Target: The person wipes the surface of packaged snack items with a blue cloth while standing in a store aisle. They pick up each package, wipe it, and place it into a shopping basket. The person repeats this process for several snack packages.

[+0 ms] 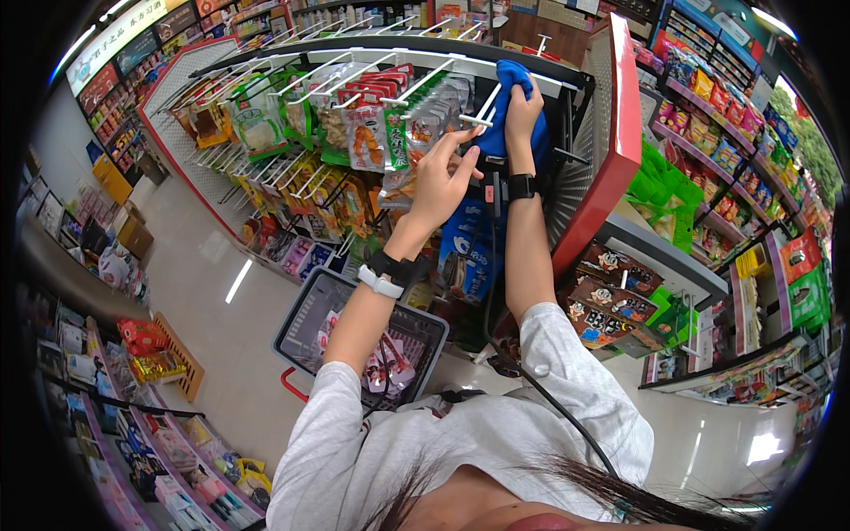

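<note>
In the head view my right hand (521, 116) grips a blue cloth (510, 83) at the upper end of the display rack, beside a white double-wire hook (488, 109). Part of the cloth hangs below and behind the hand. My left hand (443, 174) is just left of it, its fingers apart and the index fingertip at or very near the hook's front end; contact cannot be made out. Close to the left hand hang clear-and-green snack pouches (398, 156) and red-and-white snack pouches (365, 133).
A grey shopping basket (292, 332) with pink-and-white packets (398, 365) stands below my left forearm. The rack's red end panel (601, 152) rises at the right. Blue snack bags (463, 255) sit below my hands. A black cable (531, 381) runs along my right arm.
</note>
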Demonstrator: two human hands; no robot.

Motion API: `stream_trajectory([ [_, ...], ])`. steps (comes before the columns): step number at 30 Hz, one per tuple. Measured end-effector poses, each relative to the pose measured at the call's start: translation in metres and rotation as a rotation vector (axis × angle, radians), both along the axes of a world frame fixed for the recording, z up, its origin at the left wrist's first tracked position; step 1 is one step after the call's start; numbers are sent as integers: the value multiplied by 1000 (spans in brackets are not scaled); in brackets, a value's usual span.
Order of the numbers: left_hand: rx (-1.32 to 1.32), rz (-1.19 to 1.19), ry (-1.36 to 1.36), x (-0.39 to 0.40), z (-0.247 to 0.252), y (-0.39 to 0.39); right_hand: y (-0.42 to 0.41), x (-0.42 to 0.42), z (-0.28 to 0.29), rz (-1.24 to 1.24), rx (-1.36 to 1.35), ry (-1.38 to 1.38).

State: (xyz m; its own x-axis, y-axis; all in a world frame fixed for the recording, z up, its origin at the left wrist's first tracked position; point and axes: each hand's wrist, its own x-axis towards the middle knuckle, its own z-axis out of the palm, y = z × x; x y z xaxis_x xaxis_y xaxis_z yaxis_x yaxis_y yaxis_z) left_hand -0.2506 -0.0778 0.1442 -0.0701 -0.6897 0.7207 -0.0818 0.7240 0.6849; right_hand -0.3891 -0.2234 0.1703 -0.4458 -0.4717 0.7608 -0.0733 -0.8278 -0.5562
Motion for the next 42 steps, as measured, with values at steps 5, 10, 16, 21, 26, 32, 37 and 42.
stream_trajectory([
  [5,-15,36,-26,2,1,-3,7,5,-9,41,99,-79],
  [10,-31,26,-5,4,0,-8,60,16,-30,-48,175,-19],
  [16,-68,65,-162,12,-3,-9,103,20,-52,105,261,-55],
  [21,-4,52,-295,10,-22,-7,131,12,-51,575,383,-64],
  [26,144,79,-212,20,-32,-21,136,7,-45,371,235,219],
  [32,6,222,-24,6,-34,-19,168,18,5,-219,-206,507],
  [37,14,182,-50,12,-18,-11,158,20,5,-463,-205,772],
  [42,-65,179,46,6,-11,-16,158,23,2,-396,-163,655],
])
